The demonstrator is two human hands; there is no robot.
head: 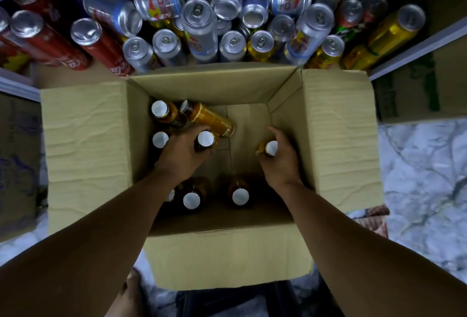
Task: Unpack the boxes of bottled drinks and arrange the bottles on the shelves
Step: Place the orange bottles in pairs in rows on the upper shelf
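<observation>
In the brown cardboard box (336, 139), left hand (182, 154) grips a white-capped amber bottle (206, 139) at nine o'clock; right hand (280, 165) grips a second amber bottle (270, 148) at three o'clock.

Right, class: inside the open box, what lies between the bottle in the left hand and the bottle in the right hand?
Head view: only bare box floor lies between the left-hand bottle and the right-hand bottle.

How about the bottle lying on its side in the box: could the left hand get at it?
Probably, though not freely: the lying bottle sits uncovered just beyond the left hand, but that hand grips an upright bottle.
</observation>
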